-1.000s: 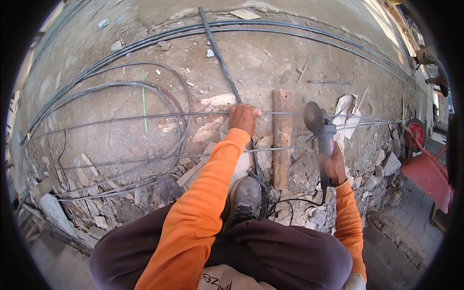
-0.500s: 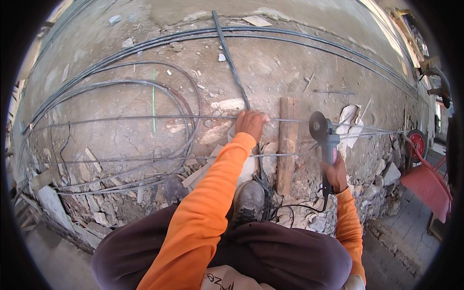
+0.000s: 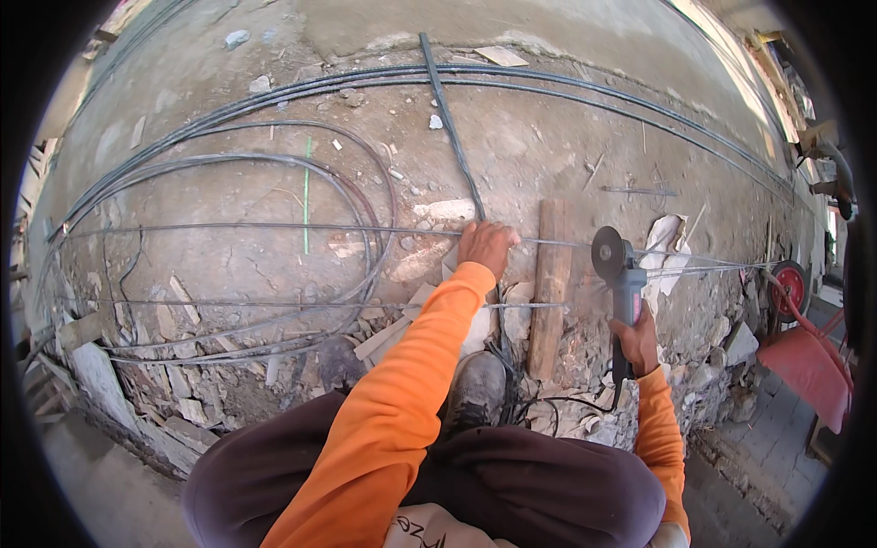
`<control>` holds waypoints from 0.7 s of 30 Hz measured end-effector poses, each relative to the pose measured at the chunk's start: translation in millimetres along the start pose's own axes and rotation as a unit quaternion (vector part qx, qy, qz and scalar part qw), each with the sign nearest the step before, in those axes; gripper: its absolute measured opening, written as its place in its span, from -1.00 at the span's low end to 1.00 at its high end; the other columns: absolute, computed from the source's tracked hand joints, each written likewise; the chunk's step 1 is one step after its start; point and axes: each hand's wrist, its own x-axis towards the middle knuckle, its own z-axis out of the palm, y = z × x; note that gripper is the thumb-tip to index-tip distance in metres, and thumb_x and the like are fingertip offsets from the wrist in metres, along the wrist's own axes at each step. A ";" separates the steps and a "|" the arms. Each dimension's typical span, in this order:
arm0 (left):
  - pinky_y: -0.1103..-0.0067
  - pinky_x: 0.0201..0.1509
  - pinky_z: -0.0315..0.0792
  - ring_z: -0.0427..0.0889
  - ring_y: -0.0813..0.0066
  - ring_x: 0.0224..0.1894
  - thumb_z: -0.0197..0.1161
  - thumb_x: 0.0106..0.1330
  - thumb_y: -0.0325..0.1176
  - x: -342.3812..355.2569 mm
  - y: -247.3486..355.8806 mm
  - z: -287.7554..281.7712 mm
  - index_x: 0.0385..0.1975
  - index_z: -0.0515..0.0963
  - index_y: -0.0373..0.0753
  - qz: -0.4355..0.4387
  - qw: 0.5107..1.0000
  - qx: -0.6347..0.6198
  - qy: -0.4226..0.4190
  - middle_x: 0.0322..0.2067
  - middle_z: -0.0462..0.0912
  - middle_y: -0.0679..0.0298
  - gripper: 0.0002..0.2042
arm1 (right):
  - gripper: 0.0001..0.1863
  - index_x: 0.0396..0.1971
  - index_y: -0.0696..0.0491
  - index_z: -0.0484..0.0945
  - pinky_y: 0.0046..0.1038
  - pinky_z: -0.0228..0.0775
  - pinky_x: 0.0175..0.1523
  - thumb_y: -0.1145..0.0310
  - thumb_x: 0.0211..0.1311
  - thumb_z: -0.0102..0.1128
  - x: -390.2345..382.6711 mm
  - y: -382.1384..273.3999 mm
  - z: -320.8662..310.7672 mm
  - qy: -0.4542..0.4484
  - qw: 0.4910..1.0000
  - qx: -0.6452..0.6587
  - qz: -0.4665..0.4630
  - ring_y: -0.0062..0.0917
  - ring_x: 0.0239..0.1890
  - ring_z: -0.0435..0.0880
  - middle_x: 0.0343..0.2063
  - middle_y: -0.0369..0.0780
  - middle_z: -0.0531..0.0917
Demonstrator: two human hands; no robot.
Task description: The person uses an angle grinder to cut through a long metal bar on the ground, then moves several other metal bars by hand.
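My left hand is closed around a long thin steel rod that runs across the ground, close to the lower end of a dark metal bar. In my right hand is a grey angle grinder, gripped by its body with the cutting disc at the far end. The disc is just right of a wooden block, over which the rod passes. Whether the disc touches any rod I cannot tell. A second rod crosses the block nearer to me.
Long bent bars arc across the far ground, with loops of rod at the left. Broken rubble lines the near edge. At the right stands a red wheelbarrow. My shoe is beside a black cable.
The whole scene sits slightly lower and further right in the picture. Both hands keep their holds, and the grinder stays at about the same place relative to the block.
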 end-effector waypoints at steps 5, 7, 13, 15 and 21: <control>0.29 0.16 0.32 0.62 0.25 0.00 0.16 0.50 -0.27 0.4 1.5 -0.7 -0.27 0.73 -0.03 -0.003 1.000 0.008 0.001 -0.19 0.75 0.32 -0.82 | -0.50 -0.09 0.19 0.50 -0.34 0.49 -0.11 0.33 -0.06 0.42 -3.0 -8.1 -1.1 -0.005 1.000 -0.016 0.006 -0.38 -0.31 0.58 -0.33 -0.15 0.63; 0.29 0.16 0.31 0.62 0.25 0.00 0.15 0.50 -0.27 0.5 0.2 0.0 -0.26 0.73 -0.03 -0.002 1.000 0.012 -0.002 -0.19 0.75 0.32 -0.81 | -0.49 -0.08 0.19 0.50 -0.34 0.49 -0.10 0.33 -0.06 0.42 -2.0 -0.3 -0.2 -0.009 1.000 -0.008 0.004 -0.38 -0.31 0.58 -0.33 -0.15 0.63; 0.30 0.16 0.31 0.62 0.26 0.01 0.13 0.51 -0.26 0.7 -1.7 2.9 -0.24 0.72 -0.03 0.005 1.000 0.021 0.002 -0.17 0.75 0.33 -0.81 | -0.49 -0.08 0.19 0.50 -0.35 0.48 -0.08 0.33 -0.07 0.41 -1.7 8.4 -1.9 -0.013 1.000 -0.017 0.005 -0.38 -0.29 0.58 -0.31 -0.16 0.62; 0.30 0.15 0.31 0.62 0.26 0.01 0.13 0.52 -0.26 0.9 -0.6 2.9 -0.23 0.72 -0.03 0.004 1.000 0.025 -0.003 -0.17 0.75 0.33 -0.81 | -0.49 -0.08 0.18 0.50 -0.35 0.48 -0.08 0.33 -0.07 0.41 -1.5 8.5 -2.3 -0.012 1.000 -0.016 0.000 -0.39 -0.29 0.58 -0.31 -0.16 0.63; 0.31 0.14 0.32 0.62 0.25 0.00 0.14 0.52 -0.25 -0.2 -1.3 2.4 -0.25 0.71 -0.04 0.009 1.000 0.022 0.002 -0.20 0.74 0.31 -0.81 | -0.50 -0.08 0.18 0.49 -0.35 0.48 -0.08 0.36 -0.07 0.40 1.8 -1.1 -0.7 -0.001 1.000 0.008 -0.015 -0.39 -0.29 0.58 -0.31 -0.17 0.63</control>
